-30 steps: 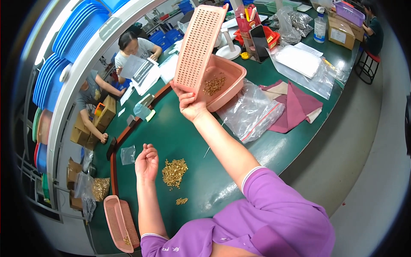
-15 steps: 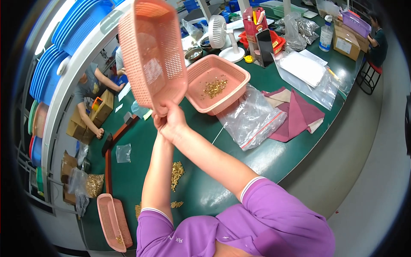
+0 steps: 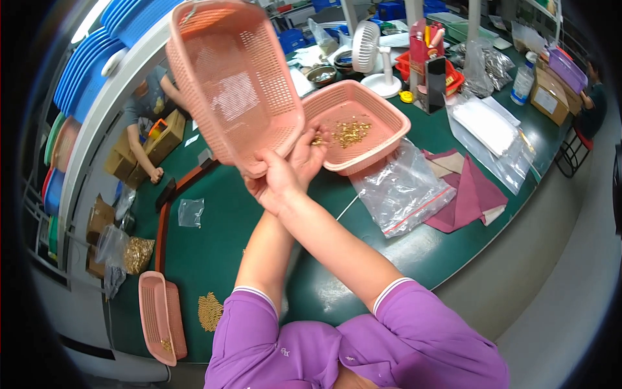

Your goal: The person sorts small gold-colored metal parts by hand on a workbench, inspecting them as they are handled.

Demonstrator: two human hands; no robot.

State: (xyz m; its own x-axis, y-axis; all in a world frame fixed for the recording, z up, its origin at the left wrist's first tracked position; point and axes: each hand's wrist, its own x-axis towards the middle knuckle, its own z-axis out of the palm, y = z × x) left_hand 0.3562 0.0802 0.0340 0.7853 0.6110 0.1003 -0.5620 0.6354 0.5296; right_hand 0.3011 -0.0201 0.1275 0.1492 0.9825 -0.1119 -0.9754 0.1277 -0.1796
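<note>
trays (image 3: 78,71), blue and nested, shelved at upper left. clear bag of gold pieces (image 3: 138,255), propped at the left side of the green table (image 3: 214,266). narrow pink basket (image 3: 154,301), with a few gold pieces at its near end; heap of gold pieces (image 3: 209,311), loose, beside the left sleeve. flat clear bag (image 3: 190,212), above the heap. raised basket (image 3: 236,91), pink and perforated, tipped up with its hollow towards us, in the air left of its loaded fellow. we judge its hold the weak point: supported at the lower end only, it could swing or slip if the fingers slackened, and crossed wrists could jog it or knock the neighbouring rim, scattering pieces. right hand (image 3: 275,181), clamped on that lower end, thumb uppermost, wrist laid across the left one, forearm slanting up from lower right. left hand (image 3: 308,155), passed beneath, fingers curled at the near left rim of the loaded basket (image 3: 376,154); gold shows at the fingertips, but we cannot tell whether they grip it. scatter of gold pieces (image 3: 353,133), on that basket's floor. large clear bag (image 3: 402,191), crumpled, just beside; folded maroon cloth (image 3: 466,194), rightmost of our entries.
</note>
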